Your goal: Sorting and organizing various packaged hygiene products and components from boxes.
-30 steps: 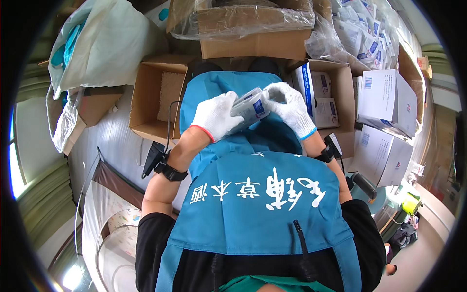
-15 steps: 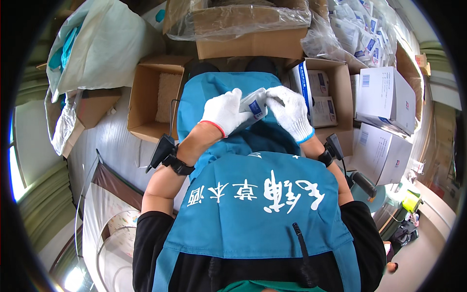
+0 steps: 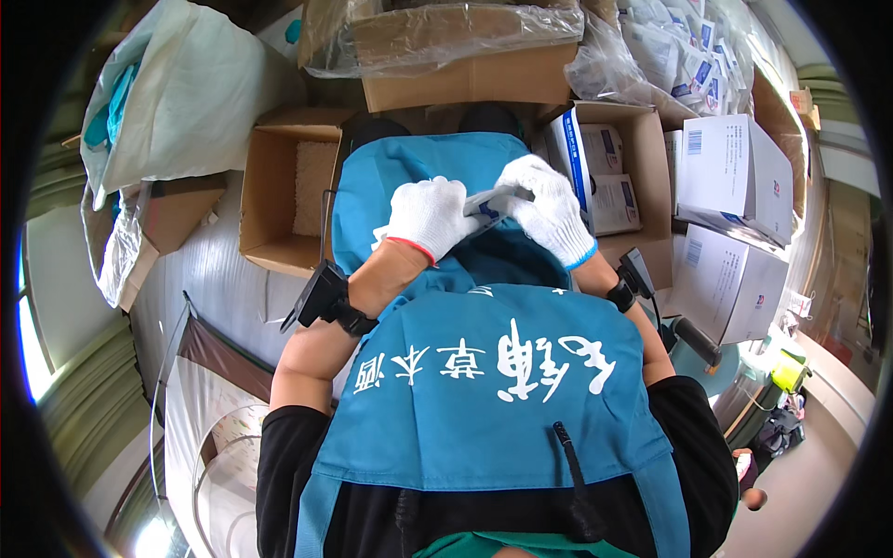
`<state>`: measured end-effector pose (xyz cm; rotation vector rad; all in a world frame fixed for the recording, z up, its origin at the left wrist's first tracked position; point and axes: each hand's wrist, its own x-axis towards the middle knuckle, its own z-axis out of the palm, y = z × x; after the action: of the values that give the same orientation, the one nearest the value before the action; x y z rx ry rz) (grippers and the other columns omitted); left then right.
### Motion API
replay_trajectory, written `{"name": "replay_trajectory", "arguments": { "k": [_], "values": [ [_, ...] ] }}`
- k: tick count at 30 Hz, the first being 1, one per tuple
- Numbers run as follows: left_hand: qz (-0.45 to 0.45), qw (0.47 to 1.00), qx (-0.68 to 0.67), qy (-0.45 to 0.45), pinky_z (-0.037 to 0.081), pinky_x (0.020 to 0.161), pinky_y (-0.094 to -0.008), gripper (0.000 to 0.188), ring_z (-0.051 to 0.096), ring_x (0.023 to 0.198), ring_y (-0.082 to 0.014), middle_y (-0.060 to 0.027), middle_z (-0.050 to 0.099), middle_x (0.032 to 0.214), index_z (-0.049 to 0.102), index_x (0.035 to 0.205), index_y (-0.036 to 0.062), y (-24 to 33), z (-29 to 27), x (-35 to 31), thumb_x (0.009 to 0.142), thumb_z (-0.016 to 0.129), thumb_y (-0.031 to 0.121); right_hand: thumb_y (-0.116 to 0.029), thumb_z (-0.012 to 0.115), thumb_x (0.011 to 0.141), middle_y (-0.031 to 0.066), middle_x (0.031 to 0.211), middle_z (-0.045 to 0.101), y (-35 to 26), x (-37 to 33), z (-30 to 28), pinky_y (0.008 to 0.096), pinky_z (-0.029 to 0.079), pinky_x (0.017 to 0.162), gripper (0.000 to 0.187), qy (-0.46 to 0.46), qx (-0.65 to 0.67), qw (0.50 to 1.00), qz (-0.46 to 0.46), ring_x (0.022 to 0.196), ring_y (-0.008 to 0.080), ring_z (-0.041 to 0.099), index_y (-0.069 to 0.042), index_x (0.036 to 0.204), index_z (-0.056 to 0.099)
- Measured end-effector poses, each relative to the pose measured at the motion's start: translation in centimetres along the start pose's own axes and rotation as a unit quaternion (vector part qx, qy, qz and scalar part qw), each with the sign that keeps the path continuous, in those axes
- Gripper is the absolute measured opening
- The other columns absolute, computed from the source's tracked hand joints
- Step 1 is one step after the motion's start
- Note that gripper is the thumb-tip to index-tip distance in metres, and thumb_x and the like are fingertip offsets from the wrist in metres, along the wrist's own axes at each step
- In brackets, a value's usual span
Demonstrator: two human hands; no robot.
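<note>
Both my hands wear white knit gloves above my lap, which a teal apron (image 3: 465,372) covers. My left hand (image 3: 428,212), with a red cuff, is closed on one side of a white packet (image 3: 486,210) with a blue label. My right hand (image 3: 544,205), blue-cuffed, pinches the packet's other side and its upper edge. The packet is now tilted and bent, and the gloves hide much of it. Something white, too covered to name, peeks out beside my left wrist.
On the right an open carton (image 3: 642,139) holds similar packets, with white boxes (image 3: 730,177) beside it. A plastic-lined bin of packets (image 3: 698,65) stands behind. At left are a carton of pale filler (image 3: 265,232) and a white sack (image 3: 205,84). Ahead sits a plastic-draped carton (image 3: 465,88).
My right hand has shifted slightly inward and turned over the packet. The packet has tilted, so less of its label shows. The whole view has shifted a little.
</note>
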<state>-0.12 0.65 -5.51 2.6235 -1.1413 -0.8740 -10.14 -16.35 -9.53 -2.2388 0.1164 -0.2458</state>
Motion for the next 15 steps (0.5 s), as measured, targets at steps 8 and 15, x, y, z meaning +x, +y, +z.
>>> {"name": "replay_trajectory", "arguments": {
  "k": [8, 15],
  "values": [
    [0.111, 0.98, -0.163, -0.001, 0.051, 0.08, -0.0401, 0.053, 0.064, 0.094, -0.0358, -0.0159, 0.066, 0.1, 0.059, 0.117, 0.0087, -0.2, -2.0, -1.8, 0.074, 0.073, 0.036, 0.002, 0.058, 0.072, 0.0127, 0.083, 0.067, -1.1, -0.1, -0.6, 0.0325, 0.054, 0.071, 0.016, 0.083, 0.001, 0.996, -0.041, 0.076, 0.0309, 0.066, -0.005, 0.082, 0.068],
    [0.147, 0.947, -0.017, 0.287, 0.038, 0.097, -0.0421, 0.065, 0.058, 0.111, -0.0258, -0.0084, 0.062, 0.118, 0.053, 0.13, 0.0103, 0.0, -0.5, -1.0, 0.069, 0.076, 0.012, 0.007, 0.061, 0.074, 0.0081, 0.093, 0.069, -1.6, -0.2, -2.8, 0.0325, 0.054, 0.076, 0.026, 0.118, 0.041, 0.984, -0.127, 0.083, 0.0272, 0.066, -0.008, 0.093, 0.067]
  ]
}}
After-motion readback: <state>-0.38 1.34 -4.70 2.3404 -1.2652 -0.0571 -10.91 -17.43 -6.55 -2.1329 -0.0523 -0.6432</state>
